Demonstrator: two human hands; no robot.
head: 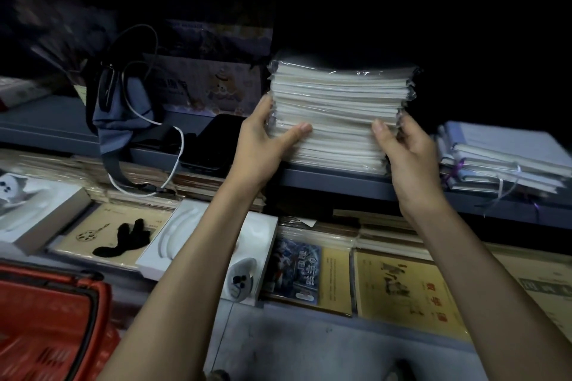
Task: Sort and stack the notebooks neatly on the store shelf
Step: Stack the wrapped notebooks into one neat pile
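A tall stack of plastic-wrapped notebooks (337,108) with white page edges stands on the grey store shelf (334,179). My left hand (263,145) grips the stack's left side, thumb laid across the front edge and fingers behind the corner. My right hand (405,148) grips the right side, thumb on the front and fingers curled round the plastic edge. A second, lower pile of ribbon-tied notebooks (501,161) lies on the same shelf, just right of my right hand.
A grey bag (123,108) with a white cable and a dark phone (213,145) sit on the shelf to the left. Below are flat yellow-covered books (408,288), white boxes (213,241) and a red shopping basket (46,318) at bottom left.
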